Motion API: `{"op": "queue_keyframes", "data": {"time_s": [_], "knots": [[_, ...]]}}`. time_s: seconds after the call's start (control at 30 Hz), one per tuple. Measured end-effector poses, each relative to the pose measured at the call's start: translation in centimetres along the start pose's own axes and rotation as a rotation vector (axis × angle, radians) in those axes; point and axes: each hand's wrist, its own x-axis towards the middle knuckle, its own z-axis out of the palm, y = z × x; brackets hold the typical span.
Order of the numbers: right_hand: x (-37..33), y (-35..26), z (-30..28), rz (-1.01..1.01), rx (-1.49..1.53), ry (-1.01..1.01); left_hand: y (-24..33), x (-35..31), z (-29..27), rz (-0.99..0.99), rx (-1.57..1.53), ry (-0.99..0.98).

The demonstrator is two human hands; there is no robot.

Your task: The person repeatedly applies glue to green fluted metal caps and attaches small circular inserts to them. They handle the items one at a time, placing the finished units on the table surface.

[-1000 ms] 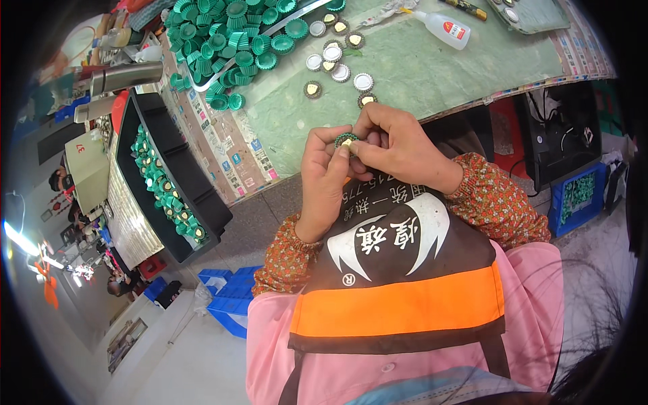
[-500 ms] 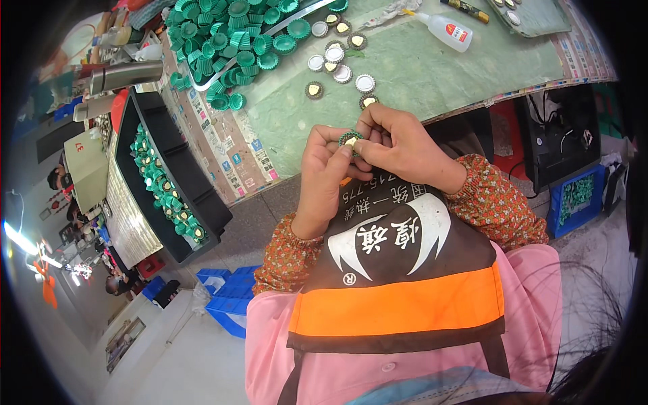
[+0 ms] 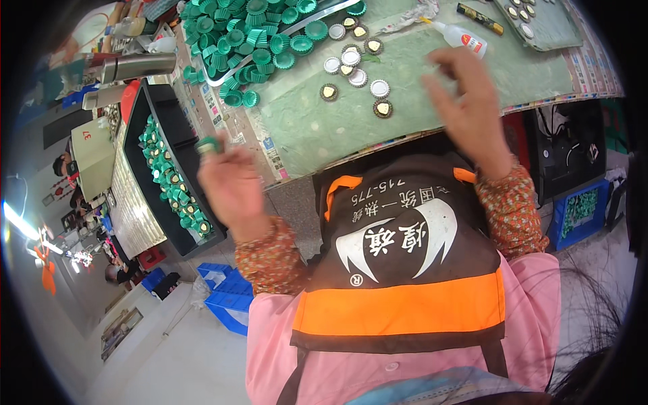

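My left hand point(image 3: 233, 185) is closed on a small green fluted cup point(image 3: 208, 144), held at the fingertips beside the black bin point(image 3: 214, 237). Motion blurs this hand, and what sits inside the cup does not show. Several green cups with pale yellow pieces point(image 3: 174, 192) lie in that bin. My right hand point(image 3: 469, 111) is over the table's right side, its fingers apart and nothing between them. Just beyond it lies a white squeeze bottle point(image 3: 467, 40) with a yellow tip. Nearest to it on the left is a round metal cap with a yellow piece point(image 3: 383, 109).
Several metal caps point(image 3: 358, 77) lie on the green tabletop point(image 3: 297, 128). A clear tray point(image 3: 233, 71) heaped with green cups point(image 3: 260, 37) stands at the far left. A marker point(image 3: 480, 19) and a tray of caps point(image 3: 540, 34) lie at the back right. Blue crates point(image 3: 233, 293) stand below.
My hands have parted from the green cup they held together. The left has carried it left to the bin; the right has let go and moved right and away from me.
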Motion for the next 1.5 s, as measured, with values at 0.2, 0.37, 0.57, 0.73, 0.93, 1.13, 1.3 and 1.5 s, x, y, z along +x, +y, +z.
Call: {"op": "queue_keyframes", "data": {"time_s": [0.2, 0.37, 0.57, 0.73, 0.93, 1.13, 1.3, 1.5], "knots": [[2.4, 5.1, -4.0, -0.125, -0.727, 0.118, 6.1, 1.2, -2.3, 0.141, -0.076, 0.088], [2.5, 7.3, -2.6, -0.117, -0.718, 0.035, -0.4, 3.5, -0.4, 0.214, 1.094, 0.187], [2.9, 7.0, -2.3, -0.154, -0.761, 0.028, -4.0, 6.1, 2.3, 0.503, 2.016, 0.036], [3.0, 7.8, -2.6, -0.218, -0.768, 0.074, -4.5, 5.9, 3.1, 0.456, 2.006, 0.038], [1.5, 5.8, -2.6, 0.138, -0.002, 0.051, -5.1, 5.3, 1.9, 0.281, 1.631, 0.03], [-0.6, -0.9, 0.0, 0.47, 0.773, -0.294, -7.2, 1.0, 8.0, -0.217, 0.7, -0.046], [-1.8, -3.5, 3.2, 0.345, 0.855, -0.332, -10.1, -2.3, 11.1, -0.357, 0.524, -0.227], [-1.6, -3.1, 2.5, 0.423, 0.948, -0.384, -10.0, -3.0, 10.5, -0.504, 0.372, -0.337]]}}
